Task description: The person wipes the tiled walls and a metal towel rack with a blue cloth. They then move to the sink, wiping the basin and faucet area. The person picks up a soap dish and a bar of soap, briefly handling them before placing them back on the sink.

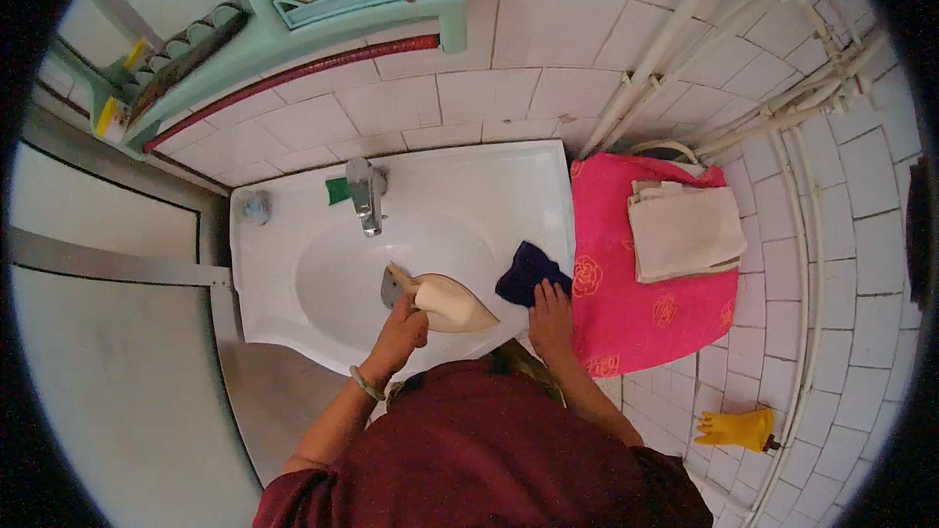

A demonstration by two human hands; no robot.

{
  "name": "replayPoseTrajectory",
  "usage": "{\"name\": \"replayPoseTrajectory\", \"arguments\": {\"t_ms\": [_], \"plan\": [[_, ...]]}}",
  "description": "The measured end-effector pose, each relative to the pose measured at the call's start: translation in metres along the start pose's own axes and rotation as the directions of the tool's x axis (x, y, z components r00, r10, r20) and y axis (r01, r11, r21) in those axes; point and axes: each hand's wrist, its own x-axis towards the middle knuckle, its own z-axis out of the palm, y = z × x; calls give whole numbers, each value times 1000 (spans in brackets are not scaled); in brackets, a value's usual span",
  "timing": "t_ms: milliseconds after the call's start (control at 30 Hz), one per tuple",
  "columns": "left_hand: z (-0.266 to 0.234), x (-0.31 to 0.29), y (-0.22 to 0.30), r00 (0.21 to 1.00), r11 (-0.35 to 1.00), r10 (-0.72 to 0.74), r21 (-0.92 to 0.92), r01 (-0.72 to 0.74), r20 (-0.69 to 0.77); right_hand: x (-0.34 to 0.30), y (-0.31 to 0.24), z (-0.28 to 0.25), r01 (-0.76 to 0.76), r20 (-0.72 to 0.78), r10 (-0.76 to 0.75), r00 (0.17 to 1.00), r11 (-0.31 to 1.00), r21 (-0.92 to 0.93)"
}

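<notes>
My left hand (399, 332), with a bangle at its wrist, is closed on a cream-coloured object with a pointed end (455, 305), shaped rather like a clothes iron. It is held over the front of the white sink (533, 171), its point toward the right. Behind it a small grey patch (389, 288) shows in the basin; what it is stays unclear. On the sink's right rim lies a crumpled dark blue cloth (526, 270). The outstretched fingers of my right hand (551, 318) rest on its near right edge.
A chrome faucet (366, 194) stands behind the basin beside a green pad (338, 191). Right of the sink, a pink cover (611, 264) carries folded beige cloths (688, 232). A yellow glove (736, 428) is at lower right. A green shelf (367, 15) hangs above; pipes (665, 54) run along the wall.
</notes>
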Motion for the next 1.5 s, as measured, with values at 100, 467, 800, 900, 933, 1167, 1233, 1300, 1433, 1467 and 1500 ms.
{"name": "replayPoseTrajectory", "arguments": {"t_ms": [100, 467, 800, 900, 933, 1167, 1233, 1300, 1433, 1467, 1500], "plan": [[13, -1, 22, 995, 998, 57, -2, -57, -83, -3, -5, -5, -43, 51, 44, 998, 999, -8], [14, 18, 38, 984, 994, 112, 5, -112, -139, 117, 4, 4, -11, -98, 13, 995, 1000, 21], [6, 16, 43, 976, 996, 88, 5, -89, -198, 249, 19, 24, 91, -272, -98, 957, 995, -37], [6, 10, 37, 964, 995, 94, -11, -100, -249, 253, 21, 28, 134, -265, -150, 952, 988, -76], [5, 10, 35, 961, 995, 89, -24, -98, -262, 253, 22, 26, 143, -255, -158, 954, 987, -76], [-28, -18, 32, 946, 988, 139, -18, -151, -292, 189, 28, 12, 169, -144, -170, 975, 985, -20], [-42, -24, 30, 950, 987, 145, -33, -160, -277, 151, 19, 0, 160, -102, -152, 983, 983, 84], [-49, -29, 27, 953, 986, 133, -64, -156, -274, 118, 19, 6, 135, -73, -130, 989, 988, 70], [-66, -28, 12, 968, 983, 112, -115, -141, -225, 52, 23, 14, 128, -46, -125, 991, 990, 67], [-68, -29, 8, 970, 984, 110, -116, -137, -215, 38, 21, 13, 128, -38, -126, 991, 989, 71], [-69, -30, 6, 973, 985, 104, -113, -129, -204, 25, 19, 11, 127, -11, -126, 992, 988, 90]]}}
